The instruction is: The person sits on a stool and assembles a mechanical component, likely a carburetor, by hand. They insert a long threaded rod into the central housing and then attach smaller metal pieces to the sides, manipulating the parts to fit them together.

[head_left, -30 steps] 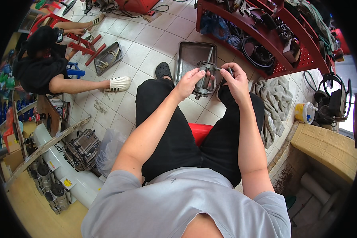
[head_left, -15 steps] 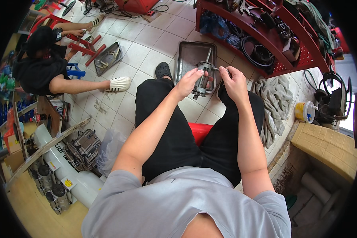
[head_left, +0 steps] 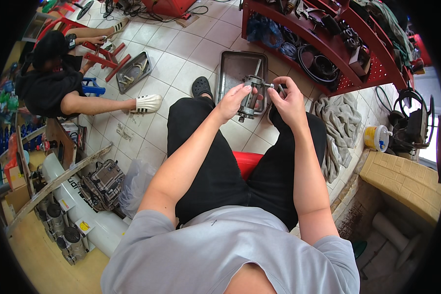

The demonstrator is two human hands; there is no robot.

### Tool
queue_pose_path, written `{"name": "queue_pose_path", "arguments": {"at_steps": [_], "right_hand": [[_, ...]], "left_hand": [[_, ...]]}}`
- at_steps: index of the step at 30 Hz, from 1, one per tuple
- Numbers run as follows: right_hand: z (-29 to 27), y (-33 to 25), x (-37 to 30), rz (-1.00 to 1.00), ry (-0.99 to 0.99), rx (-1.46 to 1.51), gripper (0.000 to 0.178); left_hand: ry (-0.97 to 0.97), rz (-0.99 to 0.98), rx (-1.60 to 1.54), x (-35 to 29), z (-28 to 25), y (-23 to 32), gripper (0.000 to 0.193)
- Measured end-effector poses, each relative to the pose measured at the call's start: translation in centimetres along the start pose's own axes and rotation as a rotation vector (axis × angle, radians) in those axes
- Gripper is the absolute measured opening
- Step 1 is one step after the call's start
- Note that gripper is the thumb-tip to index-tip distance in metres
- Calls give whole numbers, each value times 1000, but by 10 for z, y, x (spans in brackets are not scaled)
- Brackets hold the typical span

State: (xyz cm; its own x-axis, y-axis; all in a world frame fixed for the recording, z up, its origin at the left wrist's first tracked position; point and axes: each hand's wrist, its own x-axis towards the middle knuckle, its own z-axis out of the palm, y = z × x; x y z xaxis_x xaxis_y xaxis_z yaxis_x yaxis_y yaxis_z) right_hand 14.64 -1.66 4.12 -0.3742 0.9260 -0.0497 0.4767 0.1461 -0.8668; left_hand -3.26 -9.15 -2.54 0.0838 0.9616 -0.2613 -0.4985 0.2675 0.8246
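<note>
In my left hand (head_left: 232,104) is a grey metal cylindrical assembly (head_left: 249,109), its thin shaft (head_left: 258,67) pointing away from me. The fingers wrap round its left side and partly hide it. My right hand (head_left: 290,104) is at the right of the assembly, thumb and fingers closed about a small metal tool (head_left: 270,85) with a short bar. The tool's slim end reaches the assembly's side; whether it is seated there I cannot tell. Below the assembly, on the floor, lies a dark rectangular metal tray (head_left: 223,66).
A red shelf rack (head_left: 299,36) full of parts stands at the far right. A grey cloth (head_left: 334,130) lies by my right knee, near a white and yellow tub (head_left: 377,138). At the left, another person (head_left: 51,78) sits working beside a second tray (head_left: 134,73).
My right hand's fingers have shifted and opened out more around the tool, showing more of its bar. My left hand and the assembly stay in place.
</note>
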Motion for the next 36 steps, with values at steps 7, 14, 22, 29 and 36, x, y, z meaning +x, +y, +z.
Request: {"name": "queue_pose_path", "arguments": {"at_steps": [7, 14, 22, 29, 36], "right_hand": [[1, 8, 4, 34, -12, 12, 37], [0, 13, 7, 30, -44, -30, 42], [3, 4, 3, -26, 34, -13, 40], [2, 2, 1, -35, 8, 14, 35], [-5, -10, -2, 3, -41, -127, 32]], "left_hand": [[14, 9, -24, 0, 2, 1, 29], [4, -3, 31, 1, 1, -1, 33], [11, -10, 15, 1, 0, 0, 33], [-3, 5, 16, 1, 1, 0, 33], [23, 12, -42, -1, 2, 2, 30]]}}
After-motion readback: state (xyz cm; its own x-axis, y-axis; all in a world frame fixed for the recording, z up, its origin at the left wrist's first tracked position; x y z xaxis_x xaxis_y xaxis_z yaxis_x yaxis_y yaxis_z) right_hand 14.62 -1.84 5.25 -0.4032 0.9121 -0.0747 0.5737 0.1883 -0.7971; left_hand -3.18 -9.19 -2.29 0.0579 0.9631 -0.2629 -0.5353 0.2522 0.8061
